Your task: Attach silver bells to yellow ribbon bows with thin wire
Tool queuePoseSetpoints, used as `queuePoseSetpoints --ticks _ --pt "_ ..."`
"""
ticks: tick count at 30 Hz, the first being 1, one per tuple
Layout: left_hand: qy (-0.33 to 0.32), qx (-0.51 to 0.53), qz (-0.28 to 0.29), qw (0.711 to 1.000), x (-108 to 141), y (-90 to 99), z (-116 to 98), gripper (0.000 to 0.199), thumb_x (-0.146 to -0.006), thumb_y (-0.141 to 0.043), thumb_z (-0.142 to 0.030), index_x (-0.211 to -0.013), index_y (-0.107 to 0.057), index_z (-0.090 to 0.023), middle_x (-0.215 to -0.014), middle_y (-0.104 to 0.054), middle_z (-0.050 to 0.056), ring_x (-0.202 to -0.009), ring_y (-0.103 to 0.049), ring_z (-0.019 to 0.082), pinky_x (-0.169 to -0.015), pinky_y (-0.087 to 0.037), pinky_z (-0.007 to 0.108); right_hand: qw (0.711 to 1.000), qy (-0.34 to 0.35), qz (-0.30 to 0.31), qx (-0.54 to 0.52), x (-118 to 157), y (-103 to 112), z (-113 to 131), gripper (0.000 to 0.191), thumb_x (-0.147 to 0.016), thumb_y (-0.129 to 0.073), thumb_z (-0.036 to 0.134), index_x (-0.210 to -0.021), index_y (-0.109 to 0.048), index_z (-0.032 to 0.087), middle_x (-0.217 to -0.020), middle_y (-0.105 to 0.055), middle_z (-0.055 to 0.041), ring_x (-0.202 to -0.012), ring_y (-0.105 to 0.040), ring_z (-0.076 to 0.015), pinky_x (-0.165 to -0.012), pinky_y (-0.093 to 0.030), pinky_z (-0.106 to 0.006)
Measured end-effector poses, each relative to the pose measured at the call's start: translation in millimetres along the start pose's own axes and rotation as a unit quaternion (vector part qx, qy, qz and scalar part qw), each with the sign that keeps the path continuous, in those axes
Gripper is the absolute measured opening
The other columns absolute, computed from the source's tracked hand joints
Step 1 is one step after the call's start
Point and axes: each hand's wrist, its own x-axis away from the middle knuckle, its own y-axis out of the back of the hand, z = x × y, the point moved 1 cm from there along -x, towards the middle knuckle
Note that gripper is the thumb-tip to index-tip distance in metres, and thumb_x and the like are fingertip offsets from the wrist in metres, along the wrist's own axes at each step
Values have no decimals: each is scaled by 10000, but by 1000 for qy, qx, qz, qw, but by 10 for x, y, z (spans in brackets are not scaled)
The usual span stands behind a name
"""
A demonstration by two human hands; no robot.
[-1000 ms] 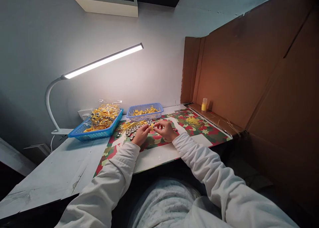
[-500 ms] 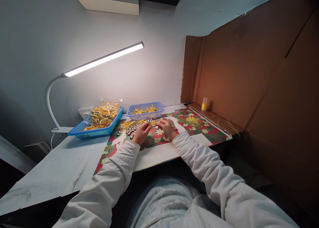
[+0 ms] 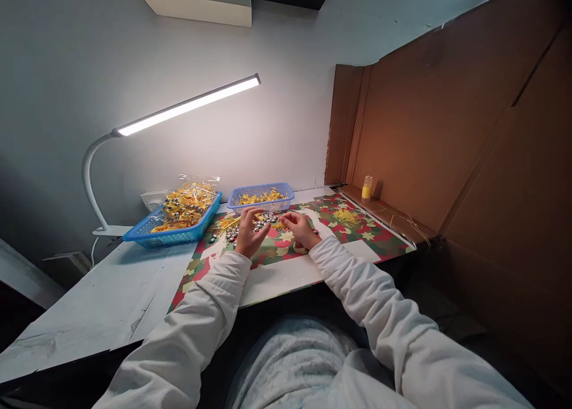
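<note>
My left hand [image 3: 250, 233] is open over the patterned mat, thumb apart from the fingers, with nothing seen in it. Beside and beyond it lie several shiny silver bells [image 3: 266, 218] and some yellow cords [image 3: 227, 225]. My right hand [image 3: 301, 229] is closed in a pinch a little to the right. A small yellow piece [image 3: 279, 225] hangs or lies just below its fingertips, too small to make out. Whether the fingers hold a cord cannot be seen.
A blue basket [image 3: 167, 240] heaped with yellow ribbon pieces and bells stands left. Behind the hands is a lilac basket [image 3: 260, 206] of yellow pieces. Yellow strings [image 3: 347, 217] lie on the mat [image 3: 313, 254]. A small yellow bottle [image 3: 367, 187], a lamp [image 3: 190, 105] and a cardboard wall [image 3: 420, 123] surround the table.
My left hand has opened and drawn away from the right, its fingers now raised toward the left over the bells. My right hand has stayed almost in place, still pinching.
</note>
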Motion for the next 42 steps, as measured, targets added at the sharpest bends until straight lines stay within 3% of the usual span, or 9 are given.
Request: queuePoseSetpoints --ticks 4,10,19,22,26,30,33,38,42 --pt "51 69 76 993 -19 -60 48 247 -786 -613 -443 -772 -645 -199 -876 -581 59 -786 -536 188 -631 -399 275 998 43 3 44 64 -21 96 252 -727 -632 455 -758 -624 205 -761 -643 -27 -729 -577 -166 -693 -463 -297" --pt "-24 3 91 996 -1 -97 56 219 -822 -575 -361 -662 -590 -213 -751 -582 40 -773 -528 201 -743 -405 322 971 124 -3 206 147 -16 165 79 -720 -597 254 -661 -567 211 -702 -606 -20 -686 -542 -171 -697 -420 -309" --pt "-88 -236 -50 966 -17 -43 42 200 -771 -558 -175 -579 -523 -217 -658 -537 38 -670 -496 208 -686 -394 332 901 233 -116 348 92 25 125 137 -723 -492 112 -648 -455 220 -649 -521 -4 -669 -484 -165 -663 -394 -285" --pt "-99 -267 -70 956 -23 -47 34 193 -764 -565 -174 -580 -522 -215 -656 -547 42 -668 -502 212 -670 -400 334 882 269 -130 365 79 25 110 148 -733 -478 99 -657 -439 221 -647 -520 -6 -667 -488 -168 -652 -400 -284" --pt "-88 -239 -83 963 -16 -47 18 198 -758 -564 -188 -573 -498 -217 -642 -530 33 -660 -504 202 -662 -408 330 880 289 -117 359 95 23 123 143 -769 -473 107 -683 -458 220 -677 -559 -17 -685 -521 -170 -666 -427 -288" --pt "-53 -111 -27 992 -2 -58 -6 159 -756 -541 -232 -605 -497 -212 -651 -531 16 -649 -503 172 -650 -416 310 895 304 -64 320 127 13 144 132 -795 -467 101 -741 -510 214 -746 -628 -27 -719 -583 -163 -687 -456 -282" --pt "24 34 45 998 6 -96 1 107 -736 -546 -306 -749 -557 -200 -763 -587 19 -672 -524 156 -611 -426 284 908 294 -58 292 137 15 142 134 -803 -473 98 -769 -531 214 -792 -662 -28 -746 -615 -158 -699 -476 -277" --pt "235 223 52 945 5 -161 40 296 -722 -566 -460 -845 -516 -196 -693 -556 -23 -532 -510 109 -458 -366 219 920 296 -39 255 137 9 142 131 -815 -491 110 -758 -549 213 -792 -677 -28 -755 -633 -158 -692 -493 -271" --pt "296 266 72 915 0 -174 19 375 -660 -662 -502 -809 -526 -186 -597 -529 -53 -473 -514 90 -429 -338 191 927 290 -17 238 146 0 148 133 -827 -497 122 -754 -561 213 -778 -675 -21 -747 -629 -155 -696 -493 -274"
